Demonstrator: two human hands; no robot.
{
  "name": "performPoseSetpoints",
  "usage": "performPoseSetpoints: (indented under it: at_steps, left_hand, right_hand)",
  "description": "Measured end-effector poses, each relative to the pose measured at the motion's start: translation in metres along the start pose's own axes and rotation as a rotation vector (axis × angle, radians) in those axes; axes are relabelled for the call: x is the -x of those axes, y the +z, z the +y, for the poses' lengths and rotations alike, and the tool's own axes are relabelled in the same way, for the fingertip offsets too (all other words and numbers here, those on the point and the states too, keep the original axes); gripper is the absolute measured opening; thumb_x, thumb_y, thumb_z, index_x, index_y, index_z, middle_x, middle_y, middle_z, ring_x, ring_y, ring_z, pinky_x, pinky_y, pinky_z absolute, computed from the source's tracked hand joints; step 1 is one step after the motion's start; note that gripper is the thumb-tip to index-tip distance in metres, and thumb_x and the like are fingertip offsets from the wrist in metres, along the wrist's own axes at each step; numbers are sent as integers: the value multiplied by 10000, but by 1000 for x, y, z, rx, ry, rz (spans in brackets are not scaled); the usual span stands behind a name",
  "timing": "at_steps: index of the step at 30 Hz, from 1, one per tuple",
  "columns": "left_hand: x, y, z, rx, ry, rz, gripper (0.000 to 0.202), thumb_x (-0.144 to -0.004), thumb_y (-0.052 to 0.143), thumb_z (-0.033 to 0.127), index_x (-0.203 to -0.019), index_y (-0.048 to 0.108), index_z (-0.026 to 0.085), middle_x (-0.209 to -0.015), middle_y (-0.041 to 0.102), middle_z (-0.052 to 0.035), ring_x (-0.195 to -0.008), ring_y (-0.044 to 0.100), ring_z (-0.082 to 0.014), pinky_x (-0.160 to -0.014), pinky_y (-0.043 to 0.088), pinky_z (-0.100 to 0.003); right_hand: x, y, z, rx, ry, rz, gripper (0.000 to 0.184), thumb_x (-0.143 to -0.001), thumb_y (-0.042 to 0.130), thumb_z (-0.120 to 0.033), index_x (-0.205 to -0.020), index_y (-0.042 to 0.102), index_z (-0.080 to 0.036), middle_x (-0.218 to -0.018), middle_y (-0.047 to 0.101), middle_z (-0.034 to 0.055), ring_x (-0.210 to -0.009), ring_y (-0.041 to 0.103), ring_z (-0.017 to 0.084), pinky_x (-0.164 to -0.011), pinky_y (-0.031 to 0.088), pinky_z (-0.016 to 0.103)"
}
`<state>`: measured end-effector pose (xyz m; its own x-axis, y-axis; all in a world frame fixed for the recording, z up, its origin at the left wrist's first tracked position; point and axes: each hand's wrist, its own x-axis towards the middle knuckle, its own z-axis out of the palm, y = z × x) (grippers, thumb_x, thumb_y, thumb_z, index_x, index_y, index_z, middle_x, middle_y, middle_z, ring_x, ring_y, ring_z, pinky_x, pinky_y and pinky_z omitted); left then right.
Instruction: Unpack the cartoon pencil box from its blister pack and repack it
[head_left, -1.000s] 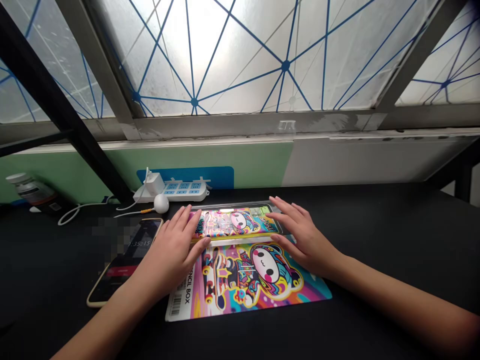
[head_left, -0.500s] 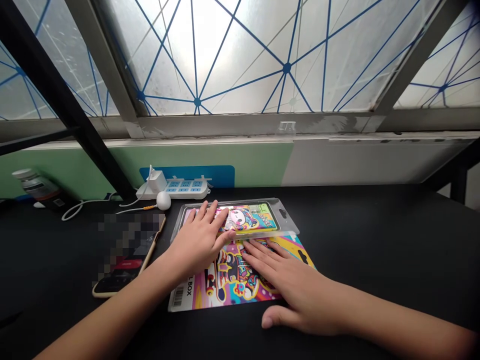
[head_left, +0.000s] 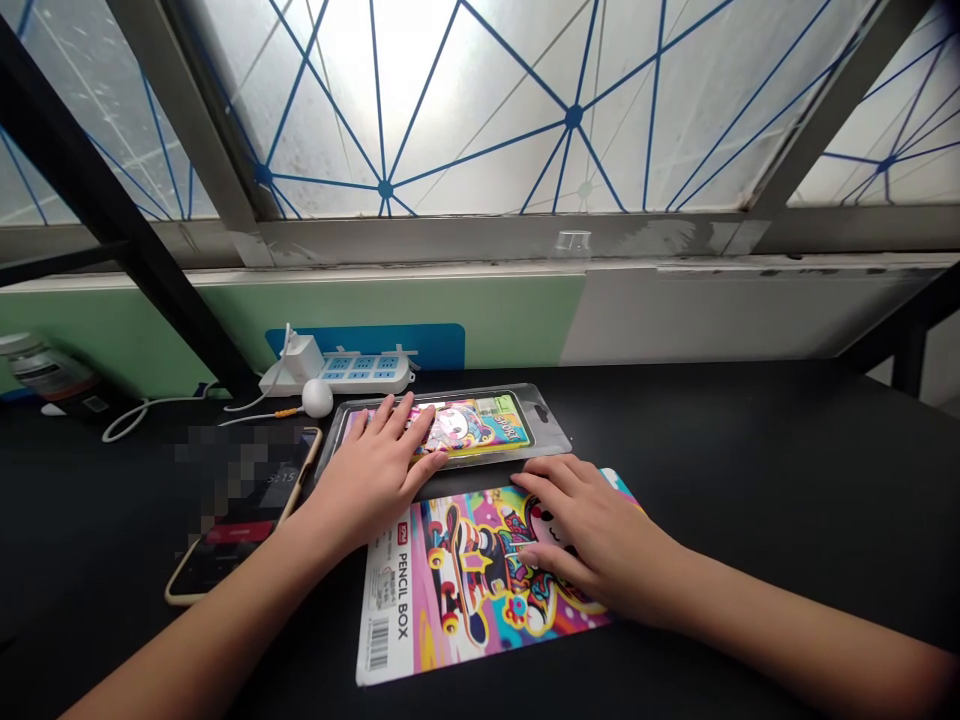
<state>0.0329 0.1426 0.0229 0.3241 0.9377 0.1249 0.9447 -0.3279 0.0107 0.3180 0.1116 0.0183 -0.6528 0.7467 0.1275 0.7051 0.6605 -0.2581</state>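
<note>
A colourful pencil box [head_left: 480, 425] lies in a clear plastic blister tray [head_left: 546, 432] at the middle of the black table [head_left: 750, 480]. My left hand [head_left: 375, 475] rests flat on the box's left half, fingers spread. Nearer to me lies the printed cardboard insert [head_left: 450, 590], marked "PENCIL BOX", apart from the tray. My right hand [head_left: 592, 530] lies flat on the insert's right part, fingers stretched out.
A phone [head_left: 232, 520] in a pale case lies left of my left hand. Behind it are a white power strip [head_left: 352, 372] with a plugged charger, a white ball-shaped thing [head_left: 317, 398] on a cable, and a bottle [head_left: 45, 370] at the far left. A window wall stands behind.
My right hand came off the box onto the cardboard insert and drew it toward me, away from the blister tray. My left hand slid onto the box and stays there.
</note>
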Motion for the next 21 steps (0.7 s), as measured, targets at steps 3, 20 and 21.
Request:
performPoseSetpoints:
  at_steps: [3, 20, 21]
  left_hand:
    - [0, -1, 0, 4, -1, -4, 654, -1042, 241, 619, -1591, 339, 279, -1675, 260, -97, -1547, 210, -345, -1194, 271, -576]
    - [4, -13, 4, 154, -20, -70, 590, -1057, 213, 581, -1505, 464, 289, -1675, 270, -60, -1556, 197, -305, -1195, 241, -604]
    - [5, -13, 5, 155, -17, -63, 581, -1054, 227, 588, -1480, 486, 291, -1672, 278, -61, -1555, 204, -305, -1190, 247, -608]
  right_hand:
    - [0, 3, -1, -5, 51, 31, 465, -948, 584, -542, -1239, 579, -179, -1253, 606, 165, -1150, 541, 349, -957, 474, 515]
    - [1, -32, 38, -308, 302, 112, 398, -836, 683, -621, -835, 569, -241, -694, 642, -7, -611, 544, 164, -563, 402, 282]
    - [-1, -37, 51, -318, 371, 92, 408, -830, 678, -639, -814, 589, -242, -678, 646, -9, -602, 540, 166, -543, 387, 281]
